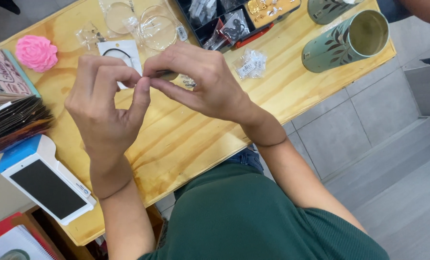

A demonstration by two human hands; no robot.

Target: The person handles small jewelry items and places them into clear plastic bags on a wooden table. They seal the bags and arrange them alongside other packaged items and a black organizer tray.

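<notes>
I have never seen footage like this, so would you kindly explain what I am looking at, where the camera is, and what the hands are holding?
There is no machine here: these are a person's two bare hands, filmed by a camera worn on the head that looks down over a wooden table. The left hand and right hand meet above the table, fingertips pinched together on something very small; it is too hidden to name. On the table lie a pink flower, clear bags with hoops, a compartment tray of small parts, a small packet, a green tumbler on its side, a fan of cards and a white-and-blue handheld terminal.
</notes>
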